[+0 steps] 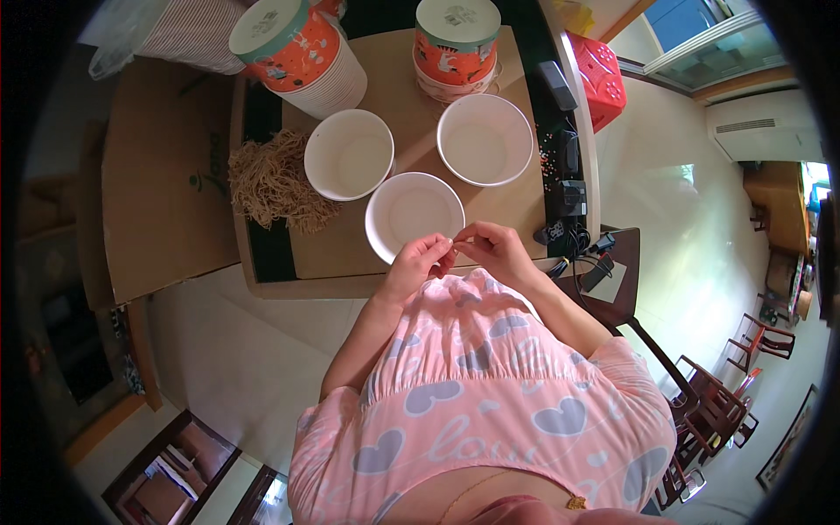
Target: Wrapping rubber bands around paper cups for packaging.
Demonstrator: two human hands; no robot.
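My left hand (418, 268) and my right hand (497, 252) meet at the near edge of the table, fingertips pinched together. What sits between them is too small to make out. Just beyond my fingers stands a round white paper tub (413, 214), open side up. A second white tub (350, 156) is behind it to the left, and a third tub (486, 140) to the right. Left of them lies a tangled heap of brown twine (278, 182).
At the back, upside-down orange tubs form a tall stack (302, 66) and a shorter stack (457, 48). Cardboard (516, 206) covers the tabletop. Black adapters and cables (573, 199) line the right edge. A large carton (166, 184) stands left, a red stool (599, 79) right.
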